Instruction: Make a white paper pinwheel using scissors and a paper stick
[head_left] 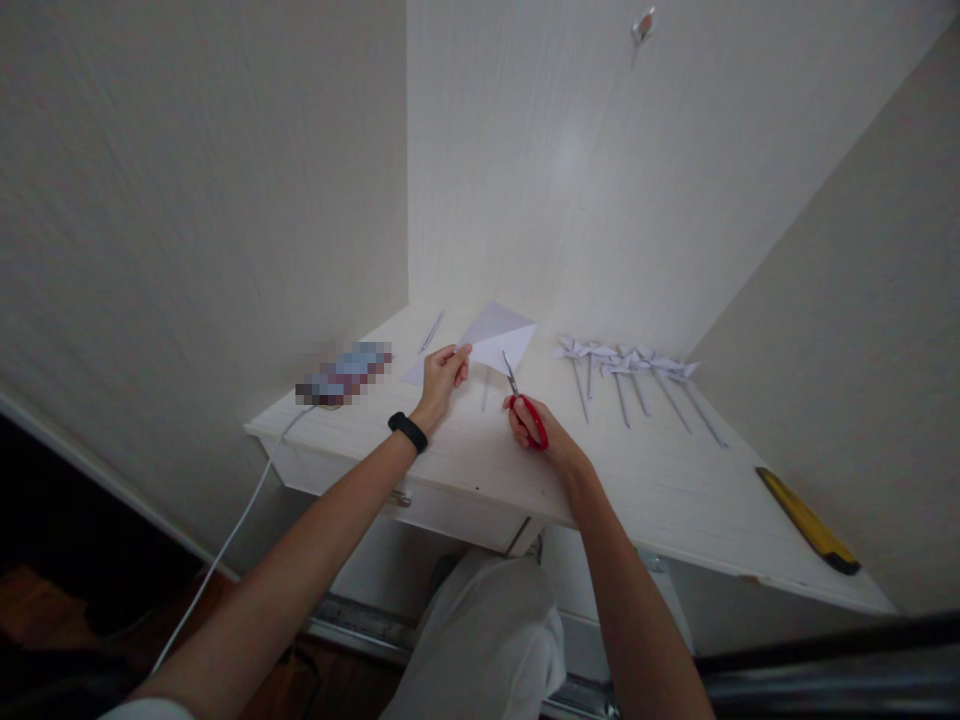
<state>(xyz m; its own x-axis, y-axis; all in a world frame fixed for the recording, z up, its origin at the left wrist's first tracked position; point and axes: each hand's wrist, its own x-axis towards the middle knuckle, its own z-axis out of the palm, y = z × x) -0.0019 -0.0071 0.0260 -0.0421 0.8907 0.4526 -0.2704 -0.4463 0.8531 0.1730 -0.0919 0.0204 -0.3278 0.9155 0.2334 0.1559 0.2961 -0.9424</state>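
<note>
My left hand (442, 378) pinches the near left edge of a white folded sheet of paper (495, 332) and lifts it off the white desk (660, 480). My right hand (534, 425) grips red-handled scissors (525, 400); their open blades point up at the paper's lower edge, close to it. A black band sits on my left wrist.
A row of several white paper pinwheels on sticks (630, 375) lies to the right. A yellow utility knife (806, 520) rests near the desk's right front edge. A blurred device (345, 373) with a white cable (225, 545) lies left. Thin sticks (431, 330) lie behind the paper. Walls enclose the desk.
</note>
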